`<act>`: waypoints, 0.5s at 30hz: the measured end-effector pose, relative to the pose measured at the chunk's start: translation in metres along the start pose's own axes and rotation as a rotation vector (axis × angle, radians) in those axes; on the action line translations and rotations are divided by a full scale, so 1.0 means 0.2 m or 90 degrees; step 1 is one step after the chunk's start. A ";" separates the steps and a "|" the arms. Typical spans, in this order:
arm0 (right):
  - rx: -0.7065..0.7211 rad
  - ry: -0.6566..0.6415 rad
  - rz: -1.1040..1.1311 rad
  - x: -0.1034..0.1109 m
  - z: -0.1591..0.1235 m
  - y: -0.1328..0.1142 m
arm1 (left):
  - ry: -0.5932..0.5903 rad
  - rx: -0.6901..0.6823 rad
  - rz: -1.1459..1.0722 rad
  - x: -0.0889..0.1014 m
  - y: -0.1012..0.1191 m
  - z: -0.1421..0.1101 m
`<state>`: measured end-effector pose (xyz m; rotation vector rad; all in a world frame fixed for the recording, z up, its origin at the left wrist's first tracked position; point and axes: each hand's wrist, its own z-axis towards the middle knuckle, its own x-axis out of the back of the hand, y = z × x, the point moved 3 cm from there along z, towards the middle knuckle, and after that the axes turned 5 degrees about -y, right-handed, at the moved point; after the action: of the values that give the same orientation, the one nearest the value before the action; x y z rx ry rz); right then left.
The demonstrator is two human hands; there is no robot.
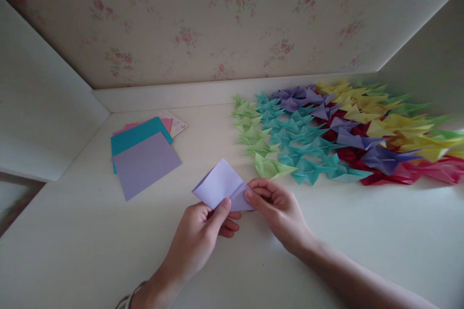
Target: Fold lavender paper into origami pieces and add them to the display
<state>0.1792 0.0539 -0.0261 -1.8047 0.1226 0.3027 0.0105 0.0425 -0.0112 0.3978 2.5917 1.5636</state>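
A partly folded sheet of light purple origami paper (222, 183) is held between both hands above the white tabletop. My left hand (206, 227) pinches its lower edge, thumb on top and fingers underneath. My right hand (277, 205) grips the right corner between thumb and index finger, the other fingers curled. The left part of the paper stands as a squarish flap with its edge a little apart, and a crease runs beside the right part. Of the paper's underside nothing shows.
Flat paper sheets lie at left, a purple sheet (148, 164) over a teal sheet (139, 136) and pink ones. Rows of folded paper cranes (306, 137) in green, teal, purple, red and yellow fill the right. A floral wall (217, 19) stands behind; a white panel (39, 91) bounds the left.
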 end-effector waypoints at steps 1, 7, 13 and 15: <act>-0.003 -0.002 0.000 0.00 0.00 0.00 | 0.002 -0.006 0.006 0.00 0.00 0.00; -0.020 -0.026 0.033 -0.03 -0.01 -0.01 | 0.012 -0.052 0.031 0.00 0.02 -0.02; -0.069 -0.146 -0.016 -0.05 -0.01 0.00 | -0.011 -0.104 0.113 -0.01 0.02 -0.03; -0.081 -0.163 -0.028 -0.04 -0.01 0.00 | -0.032 -0.106 0.110 -0.02 0.01 -0.03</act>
<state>0.1709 0.0519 -0.0244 -1.8751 -0.1193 0.5170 0.0129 0.0376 -0.0062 0.6518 2.4239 1.7819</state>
